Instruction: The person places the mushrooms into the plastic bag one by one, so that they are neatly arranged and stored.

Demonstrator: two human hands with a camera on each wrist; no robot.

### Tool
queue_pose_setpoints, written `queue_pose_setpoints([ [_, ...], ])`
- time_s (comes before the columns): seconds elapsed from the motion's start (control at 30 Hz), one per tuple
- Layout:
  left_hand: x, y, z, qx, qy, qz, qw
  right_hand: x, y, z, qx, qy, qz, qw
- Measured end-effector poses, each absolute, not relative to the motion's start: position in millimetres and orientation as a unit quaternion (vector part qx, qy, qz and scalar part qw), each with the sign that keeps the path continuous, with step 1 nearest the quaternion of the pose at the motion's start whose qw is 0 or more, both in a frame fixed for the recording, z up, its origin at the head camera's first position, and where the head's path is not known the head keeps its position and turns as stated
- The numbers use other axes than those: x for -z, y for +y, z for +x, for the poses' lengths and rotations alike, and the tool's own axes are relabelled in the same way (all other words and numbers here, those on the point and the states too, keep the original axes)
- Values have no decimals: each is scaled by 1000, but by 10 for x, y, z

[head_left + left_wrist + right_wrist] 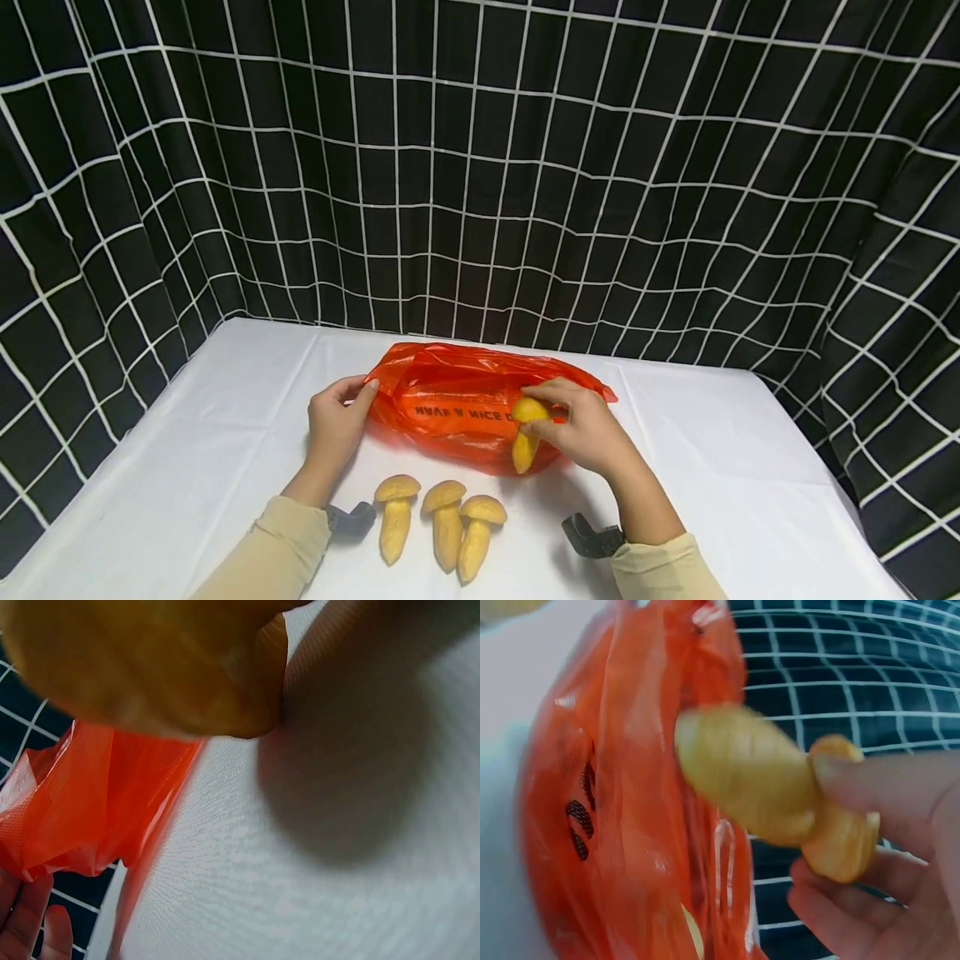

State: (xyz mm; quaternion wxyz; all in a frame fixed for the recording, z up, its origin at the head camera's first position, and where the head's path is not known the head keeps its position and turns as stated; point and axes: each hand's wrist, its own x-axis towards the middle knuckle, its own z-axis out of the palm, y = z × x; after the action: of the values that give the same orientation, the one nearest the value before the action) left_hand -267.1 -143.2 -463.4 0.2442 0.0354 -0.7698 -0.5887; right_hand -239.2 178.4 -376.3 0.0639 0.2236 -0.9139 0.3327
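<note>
Bag (pixel 442 435) lies between both hands (pixel 337 421) (pixel 588 427), the right pinching a mushroom (pixel 528 410).

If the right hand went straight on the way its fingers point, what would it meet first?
Probably the red plastic bag: the right hand, holding a mushroom, points across it. Its height is unclear, so it might pass just over.

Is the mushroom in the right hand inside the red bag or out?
Out. No film of the red bag covers the mushroom; the right wrist view shows it partly against the dark grid cloth.
</note>
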Motion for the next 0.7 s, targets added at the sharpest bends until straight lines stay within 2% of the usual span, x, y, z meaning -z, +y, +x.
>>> queue_pose_setpoints([
  [0.1, 4635, -1431, -2671, 590, -769, 36, 242, 3754, 1693, -2536, -294, -926, 212, 105],
  [0.27, 4650, -1427, -2680, 589, -770, 37, 242, 3815, 1583, -2752, -235, -940, 216, 122],
  [0.53, 4666, -1433, -2692, 594, -768, 37, 236, 3979, 1467, -2862, -214, -955, 198, 49],
  [0.7, 4653, -1442, -2689, 595, -767, 40, 236, 4045, 1418, -2881, -205, -962, 179, 29],
])
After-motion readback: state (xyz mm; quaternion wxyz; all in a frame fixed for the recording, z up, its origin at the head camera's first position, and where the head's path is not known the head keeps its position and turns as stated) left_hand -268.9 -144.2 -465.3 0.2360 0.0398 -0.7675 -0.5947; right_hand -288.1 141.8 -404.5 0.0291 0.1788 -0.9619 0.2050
